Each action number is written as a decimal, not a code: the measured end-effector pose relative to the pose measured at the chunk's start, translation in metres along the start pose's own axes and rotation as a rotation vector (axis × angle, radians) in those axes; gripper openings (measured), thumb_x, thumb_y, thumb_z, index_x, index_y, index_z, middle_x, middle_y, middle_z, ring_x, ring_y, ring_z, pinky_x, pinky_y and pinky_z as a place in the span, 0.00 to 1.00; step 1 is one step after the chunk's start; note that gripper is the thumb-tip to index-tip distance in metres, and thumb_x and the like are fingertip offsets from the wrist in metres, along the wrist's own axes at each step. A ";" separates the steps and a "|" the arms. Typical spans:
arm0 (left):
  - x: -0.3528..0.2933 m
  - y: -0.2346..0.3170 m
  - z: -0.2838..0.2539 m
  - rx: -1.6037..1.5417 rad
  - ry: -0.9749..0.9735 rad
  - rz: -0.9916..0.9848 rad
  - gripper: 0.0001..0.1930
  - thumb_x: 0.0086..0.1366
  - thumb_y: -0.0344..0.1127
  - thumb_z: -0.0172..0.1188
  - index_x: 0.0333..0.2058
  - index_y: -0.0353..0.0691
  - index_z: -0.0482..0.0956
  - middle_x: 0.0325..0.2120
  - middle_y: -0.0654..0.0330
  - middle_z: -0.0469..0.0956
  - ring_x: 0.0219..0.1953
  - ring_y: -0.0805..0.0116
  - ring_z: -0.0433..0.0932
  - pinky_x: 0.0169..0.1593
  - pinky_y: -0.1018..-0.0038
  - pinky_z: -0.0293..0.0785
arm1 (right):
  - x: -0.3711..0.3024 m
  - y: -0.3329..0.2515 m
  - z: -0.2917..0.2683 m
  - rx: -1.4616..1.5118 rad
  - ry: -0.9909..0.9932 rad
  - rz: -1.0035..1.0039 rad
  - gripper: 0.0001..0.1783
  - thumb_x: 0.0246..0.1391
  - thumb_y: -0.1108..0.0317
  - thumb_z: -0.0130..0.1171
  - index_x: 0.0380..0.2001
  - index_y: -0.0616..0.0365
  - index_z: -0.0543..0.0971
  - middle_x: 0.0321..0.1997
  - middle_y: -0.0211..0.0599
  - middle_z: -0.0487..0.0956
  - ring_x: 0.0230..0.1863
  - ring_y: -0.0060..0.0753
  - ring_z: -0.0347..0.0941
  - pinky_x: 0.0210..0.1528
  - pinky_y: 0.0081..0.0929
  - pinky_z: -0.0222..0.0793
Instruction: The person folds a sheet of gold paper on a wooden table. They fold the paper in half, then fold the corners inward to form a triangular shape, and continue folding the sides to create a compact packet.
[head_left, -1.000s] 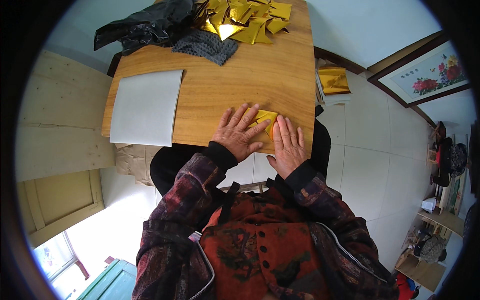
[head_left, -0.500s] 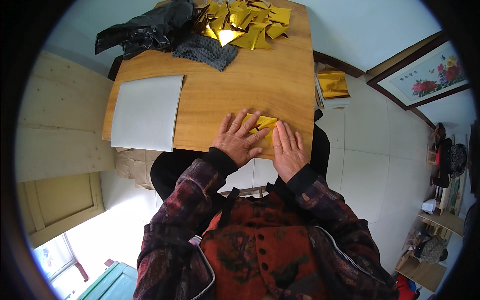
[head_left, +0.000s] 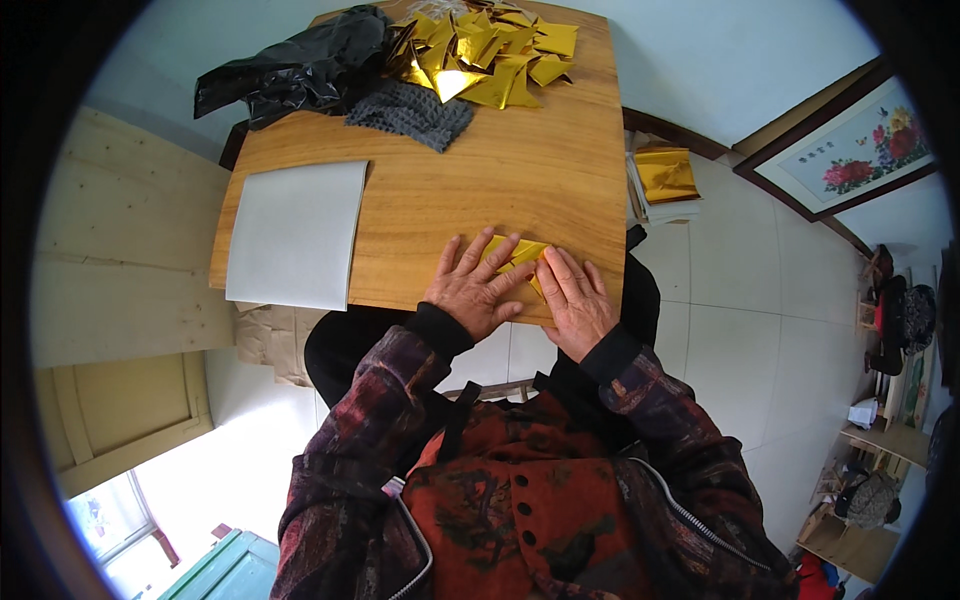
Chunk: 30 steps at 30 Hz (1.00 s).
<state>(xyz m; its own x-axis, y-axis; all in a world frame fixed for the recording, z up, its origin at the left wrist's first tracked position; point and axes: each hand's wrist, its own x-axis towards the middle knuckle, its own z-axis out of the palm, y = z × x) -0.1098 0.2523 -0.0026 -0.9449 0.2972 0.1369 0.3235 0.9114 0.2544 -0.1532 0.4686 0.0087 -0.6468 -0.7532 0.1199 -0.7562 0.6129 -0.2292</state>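
A: Both hands down flat on the gold paper (head_left: 515, 257), right at the near edge of the worktop (head_left: 520, 170)!

B: Left hand (head_left: 470, 290) has its fingers spread and pressing; right hand (head_left: 573, 300) lies just beside it, fingers together, pinching nothing.

A: A pile of folded gold pieces (head_left: 490, 55) sits at the worktop's far edge.

Your left hand (head_left: 472, 288) and right hand (head_left: 572, 300) lie flat, fingers spread, on a gold foil sheet (head_left: 518, 254) at the wooden table's (head_left: 500, 180) near edge, centre frame. A white paper stack (head_left: 295, 232) lies left; folded gold pieces (head_left: 490, 55) pile up top, beside a black bag (head_left: 290, 70).
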 end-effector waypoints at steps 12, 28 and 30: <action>-0.001 0.002 0.002 0.099 0.033 0.009 0.35 0.62 0.59 0.55 0.67 0.62 0.60 0.70 0.69 0.54 0.72 0.59 0.47 0.70 0.47 0.39 | -0.003 -0.003 -0.001 0.012 -0.012 0.037 0.47 0.40 0.71 0.68 0.66 0.52 0.61 0.73 0.36 0.52 0.73 0.40 0.51 0.70 0.52 0.48; -0.001 0.003 0.000 0.082 0.056 0.003 0.35 0.60 0.56 0.57 0.65 0.55 0.64 0.68 0.67 0.57 0.71 0.60 0.51 0.69 0.50 0.44 | -0.003 -0.014 -0.001 0.049 0.006 0.100 0.44 0.42 0.74 0.61 0.66 0.55 0.61 0.74 0.37 0.53 0.74 0.43 0.47 0.71 0.55 0.42; 0.000 0.004 -0.001 0.066 0.027 -0.012 0.35 0.60 0.55 0.58 0.65 0.54 0.63 0.69 0.67 0.57 0.71 0.60 0.50 0.70 0.49 0.44 | -0.002 -0.016 -0.001 0.034 -0.001 0.107 0.45 0.42 0.73 0.61 0.67 0.55 0.59 0.74 0.38 0.52 0.74 0.43 0.46 0.71 0.56 0.41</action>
<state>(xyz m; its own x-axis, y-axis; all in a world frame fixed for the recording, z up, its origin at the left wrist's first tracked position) -0.1086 0.2555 -0.0006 -0.9466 0.2794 0.1606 0.3078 0.9317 0.1929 -0.1402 0.4608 0.0128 -0.7238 -0.6839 0.0918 -0.6788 0.6816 -0.2734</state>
